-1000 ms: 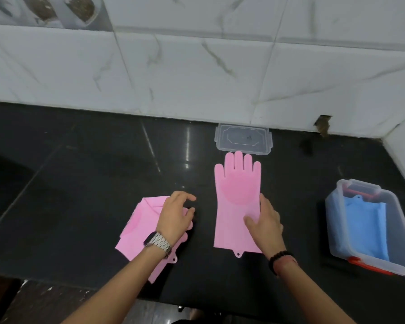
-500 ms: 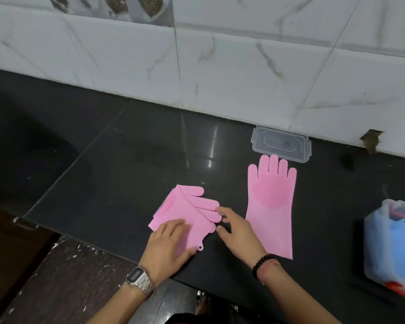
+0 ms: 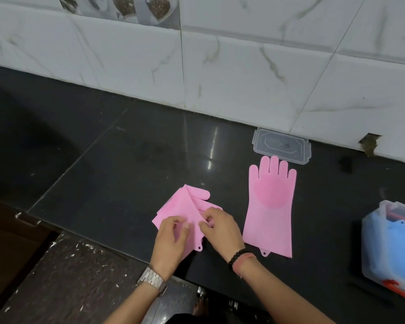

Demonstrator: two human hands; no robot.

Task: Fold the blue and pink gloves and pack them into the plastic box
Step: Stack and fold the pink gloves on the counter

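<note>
Now the left hand (image 3: 171, 239) presses the folded pink silicone glove (image 3: 185, 206) flat on the black worktop (image 3: 126, 164) while the right hand (image 3: 222, 228) pinches its edge, seemingly to tighten the fold before it joins the blue gloves (image 3: 393, 251) in the clear plastic box (image 3: 372, 242).

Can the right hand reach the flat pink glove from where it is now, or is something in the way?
Probably yes. The right hand rests on the folded pink glove, and the flat pink glove lies just to its right on the counter, with only bare surface between them.
</note>
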